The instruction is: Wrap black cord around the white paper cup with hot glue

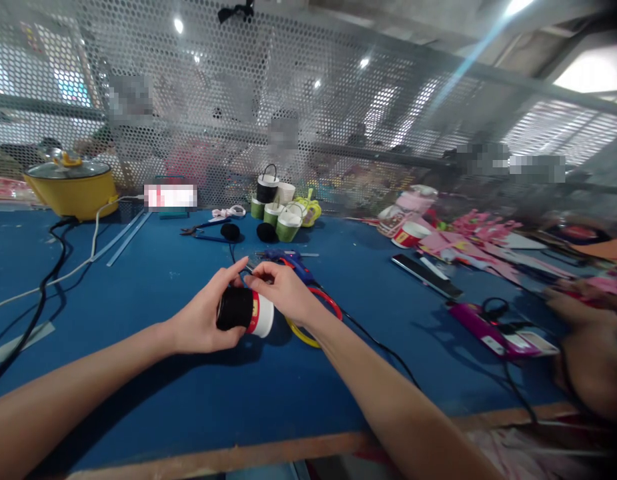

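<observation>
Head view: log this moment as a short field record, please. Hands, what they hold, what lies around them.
left hand: grips the cup's black-wrapped part from the left
right hand: fingertips on the cup's top edge
cup: on its side, black wrap, red band, white rim end to the right
under right wrist: red and yellow rings
behind hands: blue glue gun
far centre: cluster of small cups
far left: yellow pot
surface: blue table
right edge: another person's hand, blurred

Bright overhead glare, soft shadows, blurred warped edges (right especially).
</observation>
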`<state>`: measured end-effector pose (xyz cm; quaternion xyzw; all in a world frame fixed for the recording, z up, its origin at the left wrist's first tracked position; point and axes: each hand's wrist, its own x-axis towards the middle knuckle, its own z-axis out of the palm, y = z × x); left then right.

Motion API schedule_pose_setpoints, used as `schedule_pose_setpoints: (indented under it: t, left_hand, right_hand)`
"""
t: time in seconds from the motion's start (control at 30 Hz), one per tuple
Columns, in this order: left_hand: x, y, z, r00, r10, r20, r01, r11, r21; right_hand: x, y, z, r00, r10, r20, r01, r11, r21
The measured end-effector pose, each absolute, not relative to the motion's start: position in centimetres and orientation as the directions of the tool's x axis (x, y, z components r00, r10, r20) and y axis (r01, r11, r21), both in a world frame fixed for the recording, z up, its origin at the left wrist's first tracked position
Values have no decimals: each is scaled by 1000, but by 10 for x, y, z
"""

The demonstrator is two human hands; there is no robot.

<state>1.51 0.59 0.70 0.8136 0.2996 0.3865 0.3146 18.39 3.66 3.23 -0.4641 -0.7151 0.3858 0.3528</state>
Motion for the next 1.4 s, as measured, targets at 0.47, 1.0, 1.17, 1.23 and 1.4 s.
schedule_pose_setpoints:
  t: [0.47,1.0,1.17,1.23,1.4]
  left_hand:
    - [9,19,-2,499,757,421,353,-622,699]
    - [11,16,6,480,857,190,355,-387,851]
    - [11,16,7,500,822,273,315,-467,826]
    - [11,16,8,507,811,290,319,-490,811]
    - [11,15,8,535,780,324,334,-548,767]
  right_hand:
    - [183,37,25,-178,930,322,398,367,-841]
    - [177,28,29,-190,860,474,481,502,-719]
    - [180,28,33,-215,857,467,488,509,-709]
    - [182,29,34,-207,862,463,483,501,-718]
    - [183,31,32,-205,891,405,470,453,-758]
